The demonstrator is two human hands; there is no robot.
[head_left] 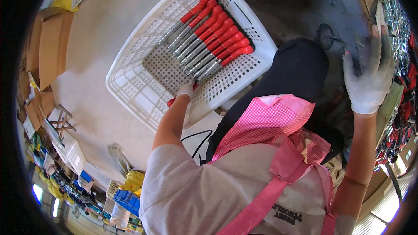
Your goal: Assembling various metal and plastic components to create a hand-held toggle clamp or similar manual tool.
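A white plastic basket (130, 45) stands in front of me. Inside it, several metal tools with red handles (222, 35) lie side by side in a slanted row, their silver shafts toward the lower left. My left hand (186, 89), in a white glove, reaches into the basket's near side, closed around a red-handled tool (171, 102). Red shows on both sides of that hand; the rest of this tool is hidden. Far to the right, my gloved right hand (370, 80) has its fingers spread and holds nothing, beside a heap of metal parts (394, 30).
More red and metal pieces (402, 100) are piled at the right edge behind a board (389, 109). Cardboard boxes (50, 48) and a small folding stool (62, 124) stand at the left. A blue crate (126, 202) is at the lower left. My knee (300, 61) borders the basket.
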